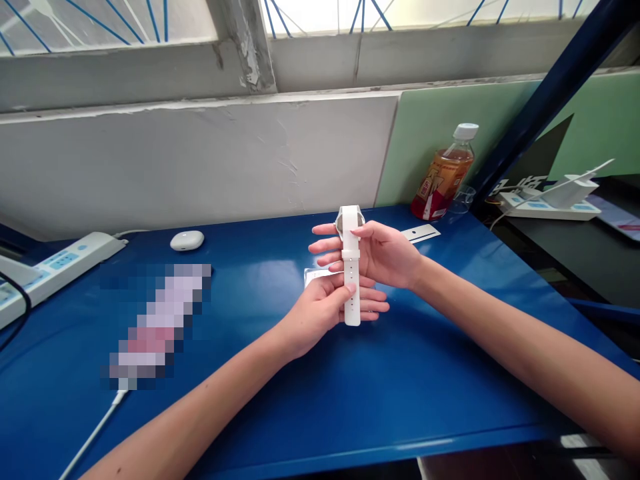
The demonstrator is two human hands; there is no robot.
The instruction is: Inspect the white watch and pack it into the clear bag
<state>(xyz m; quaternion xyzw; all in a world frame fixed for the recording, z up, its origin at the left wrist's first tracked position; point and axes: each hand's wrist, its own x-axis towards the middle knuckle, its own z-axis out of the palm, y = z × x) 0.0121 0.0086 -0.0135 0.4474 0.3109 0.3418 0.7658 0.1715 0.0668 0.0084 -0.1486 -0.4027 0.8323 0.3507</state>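
A wristwatch with a white strap point(352, 270) is held upright above the blue table, its strap hanging down with a row of holes. My right hand point(385, 250) grips it near the watch case at the top, thumb on the strap and other fingers behind. Lower down, my left hand point(325, 300) pinches the strap's hole section between its thumb and the fingers behind it. The watch face is mostly hidden by the strap. Partly covered by my hands, a small white and clear item point(313, 274) lies on the table; its kind is unclear.
On the blue table point(320, 427) are a white earbud case point(187, 241), a blurred-out device with a white cable point(95, 430), and a power strip point(65, 270) at left. A flat white piece point(420, 233) and a drink bottle point(445, 175) are at back right. Another power strip point(550, 205) stands beyond.
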